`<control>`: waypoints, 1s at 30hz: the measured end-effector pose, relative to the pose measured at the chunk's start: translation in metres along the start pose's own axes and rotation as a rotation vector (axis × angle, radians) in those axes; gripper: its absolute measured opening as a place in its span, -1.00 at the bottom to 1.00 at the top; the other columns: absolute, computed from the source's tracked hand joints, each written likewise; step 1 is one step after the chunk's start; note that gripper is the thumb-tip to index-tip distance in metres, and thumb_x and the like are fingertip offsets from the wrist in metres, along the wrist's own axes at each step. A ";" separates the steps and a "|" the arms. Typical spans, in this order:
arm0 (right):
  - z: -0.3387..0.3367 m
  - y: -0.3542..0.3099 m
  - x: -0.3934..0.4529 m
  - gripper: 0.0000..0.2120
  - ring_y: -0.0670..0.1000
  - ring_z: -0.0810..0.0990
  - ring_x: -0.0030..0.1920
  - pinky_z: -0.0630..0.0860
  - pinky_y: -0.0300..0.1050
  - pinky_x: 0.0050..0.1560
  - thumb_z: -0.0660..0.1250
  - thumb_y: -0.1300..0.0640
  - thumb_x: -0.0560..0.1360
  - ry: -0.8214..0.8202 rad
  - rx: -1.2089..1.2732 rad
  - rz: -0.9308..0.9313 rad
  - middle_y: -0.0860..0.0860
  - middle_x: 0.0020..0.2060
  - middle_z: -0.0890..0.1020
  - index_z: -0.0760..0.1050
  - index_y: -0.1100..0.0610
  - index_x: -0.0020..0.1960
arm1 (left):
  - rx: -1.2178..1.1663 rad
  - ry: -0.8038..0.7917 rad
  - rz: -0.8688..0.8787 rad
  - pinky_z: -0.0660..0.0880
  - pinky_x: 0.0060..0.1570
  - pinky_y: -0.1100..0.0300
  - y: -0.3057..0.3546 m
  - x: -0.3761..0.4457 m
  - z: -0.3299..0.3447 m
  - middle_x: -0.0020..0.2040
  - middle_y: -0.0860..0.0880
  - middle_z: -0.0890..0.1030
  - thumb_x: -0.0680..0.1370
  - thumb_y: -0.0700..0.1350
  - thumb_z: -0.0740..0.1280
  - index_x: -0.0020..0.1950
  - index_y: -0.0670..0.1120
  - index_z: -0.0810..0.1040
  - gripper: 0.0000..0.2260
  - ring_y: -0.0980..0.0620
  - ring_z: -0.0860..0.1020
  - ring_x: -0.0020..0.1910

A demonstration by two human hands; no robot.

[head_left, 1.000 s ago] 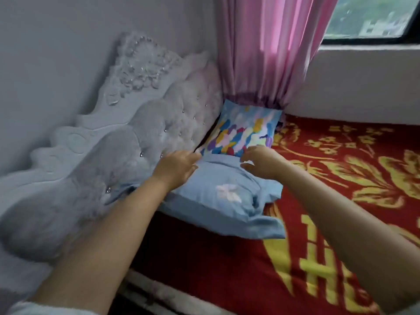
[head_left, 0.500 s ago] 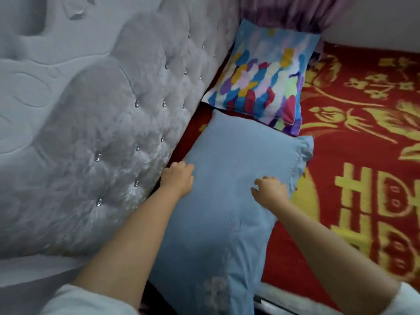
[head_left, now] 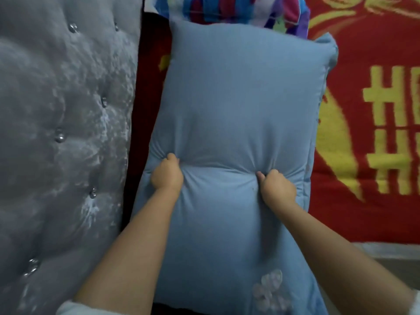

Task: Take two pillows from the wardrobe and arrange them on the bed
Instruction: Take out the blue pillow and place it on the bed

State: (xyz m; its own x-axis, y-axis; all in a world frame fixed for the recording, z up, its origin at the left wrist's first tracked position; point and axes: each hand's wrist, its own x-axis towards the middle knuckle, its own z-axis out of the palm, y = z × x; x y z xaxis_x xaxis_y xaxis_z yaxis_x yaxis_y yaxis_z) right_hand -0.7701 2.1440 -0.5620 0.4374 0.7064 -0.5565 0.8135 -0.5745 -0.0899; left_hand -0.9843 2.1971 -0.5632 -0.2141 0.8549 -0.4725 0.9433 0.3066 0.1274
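A light blue pillow [head_left: 238,98] lies lengthwise on the bed beside the headboard, a pale flower print near its close end. My left hand [head_left: 167,176] pinches the fabric on its left side, and my right hand [head_left: 276,189] pinches it on the right; creases radiate from both grips. A multicoloured patchwork pillow [head_left: 231,10] sits just beyond the blue one, its lower edge touching or tucked behind the blue pillow's far end; most of it is cut off by the top of the view.
A grey tufted headboard [head_left: 63,133] with shiny buttons fills the left. A red blanket [head_left: 375,144] with yellow patterns covers the bed on the right. A dark gap runs between headboard and pillow. The bed's near edge shows at lower right.
The view has dropped and closed in on the blue pillow. Both hands went from resting on its edges to gripping bunched fabric near its middle.
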 end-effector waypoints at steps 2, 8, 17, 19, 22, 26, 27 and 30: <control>0.003 -0.001 0.002 -0.61 0.31 0.54 0.11 0.45 0.09 0.06 0.05 0.05 0.62 0.044 0.018 -0.029 0.34 0.09 0.58 0.45 0.37 0.06 | -0.076 0.077 0.009 0.48 -0.05 -0.10 -0.003 0.001 0.002 0.12 -0.35 0.55 0.66 -0.16 0.05 0.10 -0.33 0.42 -0.74 -0.32 0.53 0.08; -0.043 -0.009 -0.029 -0.70 0.44 0.57 -0.23 0.46 0.22 -0.24 0.17 0.33 0.56 0.413 0.265 -0.181 0.51 -0.26 0.59 0.45 0.53 -0.25 | -0.464 0.388 0.035 0.35 -0.23 -0.10 -0.001 -0.028 -0.046 -0.14 -0.45 0.56 0.51 -0.08 0.02 -0.15 -0.42 0.45 -0.59 -0.35 0.53 -0.15; -0.139 -0.064 -0.019 -0.62 0.39 0.56 -0.23 0.35 0.16 -0.24 0.07 0.24 0.58 0.574 0.412 -0.344 0.48 -0.24 0.59 0.46 0.51 -0.23 | -0.572 0.601 -0.024 0.26 -0.16 -0.09 0.021 -0.011 -0.135 -0.04 -0.45 0.56 0.62 -0.26 0.15 -0.07 -0.41 0.46 -0.79 -0.34 0.52 -0.07; -0.143 -0.074 -0.004 -0.65 0.38 0.55 -0.16 0.34 0.15 -0.18 0.09 0.26 0.60 0.502 0.366 -0.338 0.47 -0.17 0.59 0.46 0.49 -0.19 | -0.547 0.554 -0.040 0.33 -0.14 -0.09 0.020 0.000 -0.143 -0.02 -0.45 0.56 0.62 -0.25 0.14 -0.07 -0.40 0.45 -0.78 -0.35 0.52 -0.05; -0.127 -0.082 0.015 -0.65 0.37 0.55 -0.05 0.37 0.12 -0.10 0.06 0.24 0.61 0.349 0.329 -0.273 0.47 -0.07 0.59 0.47 0.49 -0.13 | -0.435 0.376 -0.080 0.43 -0.07 -0.09 0.012 0.019 -0.135 0.04 -0.44 0.55 0.60 -0.26 0.13 -0.01 -0.37 0.44 -0.82 -0.36 0.52 0.02; -0.085 -0.073 0.022 -0.68 0.31 0.48 0.18 0.42 0.07 0.14 0.04 0.17 0.62 -0.036 0.179 -0.151 0.39 0.16 0.51 0.39 0.42 0.11 | -0.175 0.141 -0.002 0.39 0.19 -0.07 0.010 0.026 -0.105 0.27 -0.32 0.46 0.58 -0.22 0.21 0.27 -0.27 0.37 -0.72 -0.27 0.43 0.25; -0.078 -0.070 0.018 -0.68 0.30 0.47 0.20 0.42 0.07 0.16 0.07 0.12 0.61 -0.082 0.130 -0.150 0.36 0.18 0.51 0.37 0.39 0.13 | -0.116 0.112 0.042 0.36 0.23 -0.04 0.011 0.021 -0.097 0.31 -0.28 0.43 0.57 -0.18 0.23 0.31 -0.24 0.34 -0.67 -0.24 0.39 0.29; -0.074 -0.064 0.009 -0.66 0.28 0.47 0.19 0.42 0.09 0.15 0.13 0.04 0.58 -0.093 0.003 -0.232 0.30 0.17 0.51 0.36 0.34 0.13 | -0.031 0.082 0.097 0.34 0.29 -0.01 0.013 -0.002 -0.077 0.43 -0.19 0.31 0.58 -0.11 0.22 0.44 -0.10 0.23 -0.56 -0.15 0.31 0.37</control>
State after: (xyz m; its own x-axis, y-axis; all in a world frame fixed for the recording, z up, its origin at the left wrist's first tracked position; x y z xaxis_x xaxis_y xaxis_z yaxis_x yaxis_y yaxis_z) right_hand -0.7896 2.2182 -0.5000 0.2022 0.7784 -0.5944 0.8869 -0.4029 -0.2259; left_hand -0.9911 2.2317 -0.4937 -0.1438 0.9122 -0.3837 0.9525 0.2327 0.1963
